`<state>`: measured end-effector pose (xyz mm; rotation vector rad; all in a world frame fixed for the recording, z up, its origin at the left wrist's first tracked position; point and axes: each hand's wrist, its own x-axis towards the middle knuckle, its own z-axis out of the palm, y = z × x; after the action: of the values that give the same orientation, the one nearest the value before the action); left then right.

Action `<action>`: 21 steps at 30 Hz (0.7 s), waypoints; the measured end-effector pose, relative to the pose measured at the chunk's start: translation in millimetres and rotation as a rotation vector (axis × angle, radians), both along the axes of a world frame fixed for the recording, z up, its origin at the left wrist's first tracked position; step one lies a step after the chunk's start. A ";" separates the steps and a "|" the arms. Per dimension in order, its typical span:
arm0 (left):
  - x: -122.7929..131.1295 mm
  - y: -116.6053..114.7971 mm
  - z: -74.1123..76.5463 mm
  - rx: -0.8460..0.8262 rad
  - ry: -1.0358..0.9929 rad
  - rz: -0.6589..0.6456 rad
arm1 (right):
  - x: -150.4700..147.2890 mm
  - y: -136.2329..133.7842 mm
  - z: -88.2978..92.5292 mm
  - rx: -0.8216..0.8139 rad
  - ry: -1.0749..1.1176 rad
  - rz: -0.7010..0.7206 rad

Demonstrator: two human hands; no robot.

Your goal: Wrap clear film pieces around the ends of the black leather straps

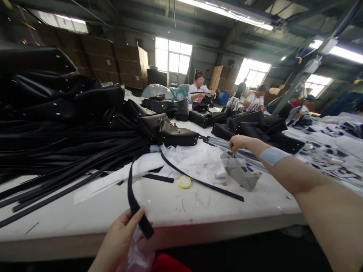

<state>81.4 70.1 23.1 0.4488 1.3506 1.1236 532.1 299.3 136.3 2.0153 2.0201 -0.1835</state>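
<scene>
Near the front edge of the table, my left hand (120, 236) pinches the end of a black strap (131, 189) between thumb and fingers. Crumpled clear plastic (140, 251) hangs at the same hand, partly behind it. My right hand (238, 142) stretches far forward with its fingers closed at the top of a grey angular holder (243, 174) that has a small blue part. What those fingertips grip is too small to tell. Between my hands lie a yellow tape roll (184, 182) and another long black strap (210, 185).
A thick bundle of black straps (70, 151) covers the left side, below heaped black bags (56, 94). More black bags (178, 134) stand farther back. White sheet material (195, 160) lies mid-table. A co-worker (200, 90) handles a bag across the table; other people are beyond.
</scene>
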 end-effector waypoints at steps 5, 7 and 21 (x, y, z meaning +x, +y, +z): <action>-10.3 -8.8 -3.8 0.140 -0.042 -0.067 | -44.8 -20.6 9.5 0.155 -0.105 0.097; -15.3 -11.9 -4.5 0.227 -0.046 -0.077 | -75.8 -26.4 13.4 0.316 -0.108 0.199; -38.8 -55.8 -15.7 0.355 0.079 -0.052 | -372.7 -150.5 -115.2 -0.646 1.584 0.173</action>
<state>42.6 14.3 7.4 0.7887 1.2010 1.3184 159.3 148.8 21.1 1.1432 2.1227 -2.5784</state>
